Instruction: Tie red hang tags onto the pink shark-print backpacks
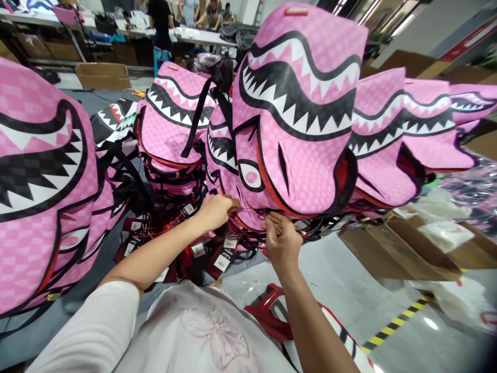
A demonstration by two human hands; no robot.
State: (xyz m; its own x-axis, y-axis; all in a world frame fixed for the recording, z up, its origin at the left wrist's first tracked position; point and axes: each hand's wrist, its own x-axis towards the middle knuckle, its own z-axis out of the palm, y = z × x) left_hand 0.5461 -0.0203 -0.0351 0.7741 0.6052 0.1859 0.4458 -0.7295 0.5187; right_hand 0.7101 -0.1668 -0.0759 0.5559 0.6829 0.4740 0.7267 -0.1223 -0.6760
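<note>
A tall pink backpack (306,103) printed with a black-and-white shark mouth stands in front of me. My left hand (215,210) is closed in a pinch at its lower left edge. My right hand (281,241) pinches just below its bottom edge. A thin string or thread appears to run between the two hands; what they grip is too small to name. Red and black hang tags (202,248) lie on the surface under my left forearm.
More pink shark backpacks stand in stacks at the left (39,181), the middle (174,119) and the right (411,124). Flattened cardboard (407,243) and clear plastic lie at the right. People work at tables (194,33) far behind. Yellow-black tape (392,324) marks the floor.
</note>
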